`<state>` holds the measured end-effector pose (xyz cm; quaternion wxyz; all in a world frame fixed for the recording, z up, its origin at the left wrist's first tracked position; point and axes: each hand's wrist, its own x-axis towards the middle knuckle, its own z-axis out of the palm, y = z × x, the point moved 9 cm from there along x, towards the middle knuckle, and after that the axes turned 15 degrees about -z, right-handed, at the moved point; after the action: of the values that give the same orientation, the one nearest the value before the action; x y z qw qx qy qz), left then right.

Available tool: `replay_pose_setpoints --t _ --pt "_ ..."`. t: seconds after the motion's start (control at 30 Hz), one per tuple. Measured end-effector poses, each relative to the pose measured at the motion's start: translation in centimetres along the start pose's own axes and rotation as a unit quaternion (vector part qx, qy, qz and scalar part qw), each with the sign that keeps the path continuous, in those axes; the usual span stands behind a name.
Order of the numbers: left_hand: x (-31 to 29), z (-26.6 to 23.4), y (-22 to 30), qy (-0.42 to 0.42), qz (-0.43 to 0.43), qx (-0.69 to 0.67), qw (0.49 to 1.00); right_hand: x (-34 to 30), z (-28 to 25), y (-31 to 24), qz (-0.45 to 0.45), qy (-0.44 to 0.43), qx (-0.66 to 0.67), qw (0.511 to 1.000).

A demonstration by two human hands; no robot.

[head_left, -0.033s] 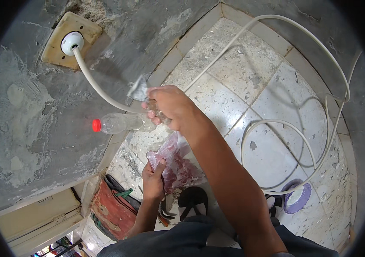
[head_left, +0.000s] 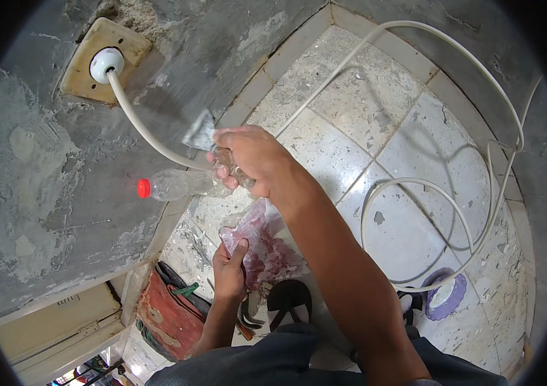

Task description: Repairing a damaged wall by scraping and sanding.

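Observation:
My right hand (head_left: 251, 154) is closed around the clear handle of a putty knife (head_left: 200, 130), whose whitish blade points at the grey wall. The blade looks slightly smeared by motion. Lower down, my left hand (head_left: 230, 267) grips the edge of a flat pink plastic piece (head_left: 264, 248) smeared with white paste, its thumb on top. Part of that piece lies behind my right forearm. Beyond the left hand, a clear plastic bottle (head_left: 174, 185) with a red cap (head_left: 143, 188) is beside the wall, its far end hidden near my right fingers.
A thick white cable (head_left: 138, 122) leaves a yellowed wall plate (head_left: 87, 77); more cable (head_left: 418, 183) loops over the chipped floor tiles. A purple-rimmed bowl (head_left: 457, 299) sits at the right. A worn red bag (head_left: 167, 312) with tools lies lower left, near my black sandal (head_left: 288, 301).
My right hand and the putty knife have shifted slightly left, and the blade is a little higher along the wall. My left hand stays with the pink piece.

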<state>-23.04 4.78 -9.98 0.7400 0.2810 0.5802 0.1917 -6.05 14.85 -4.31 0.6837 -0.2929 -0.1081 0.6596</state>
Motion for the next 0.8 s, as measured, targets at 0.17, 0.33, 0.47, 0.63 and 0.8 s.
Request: replay_pose_setpoints --t 0.17,0.33,0.47,0.63,0.8 --pt "0.0 -0.1 0.2 0.006 0.007 0.008 1.0 -1.4 -1.2 -1.0 -0.018 -0.002 0.038 0.999" --pt "-0.3 -0.3 0.5 0.022 0.0 0.023 0.999 -2.3 -2.7 -0.5 -0.008 0.006 0.028 1.0" --pt "-0.5 -1.1 0.2 0.058 -0.025 0.023 0.998 -2.5 -3.8 0.1 0.0 0.025 0.022 0.999" --pt "-0.7 -2.0 0.3 0.075 -0.045 0.012 0.996 -3.4 -5.8 -1.3 -0.019 0.092 0.003 0.996" --pt "-1.2 -2.8 0.8 0.076 -0.046 -0.012 0.996 -8.5 -5.1 -4.7 -0.055 0.001 -0.04 0.998"
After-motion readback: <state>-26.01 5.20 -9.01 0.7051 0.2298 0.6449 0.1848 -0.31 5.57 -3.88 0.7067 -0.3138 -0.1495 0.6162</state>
